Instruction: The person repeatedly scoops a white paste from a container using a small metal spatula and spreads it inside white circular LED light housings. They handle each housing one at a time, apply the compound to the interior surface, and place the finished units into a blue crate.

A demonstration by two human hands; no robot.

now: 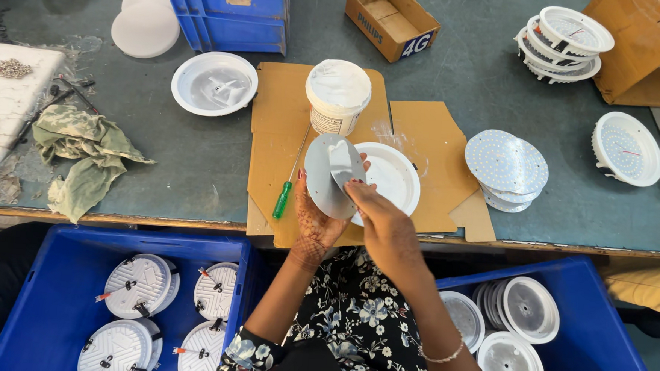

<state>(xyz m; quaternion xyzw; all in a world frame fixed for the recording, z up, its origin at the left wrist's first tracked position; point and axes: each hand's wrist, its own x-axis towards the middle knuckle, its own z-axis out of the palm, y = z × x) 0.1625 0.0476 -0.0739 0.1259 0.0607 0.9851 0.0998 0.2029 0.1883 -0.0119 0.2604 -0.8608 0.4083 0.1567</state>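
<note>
Grey metal disc (329, 175) upright in your left hand (319, 221), above cardboard sheet (430, 149) on surface (196, 156). Your right hand (384, 224) fingertips press white paste smear on disc face. White paste tub (338, 95) behind; white round housing (391, 175) just beside disc; green-handled screwdriver (284, 194) left.
</note>
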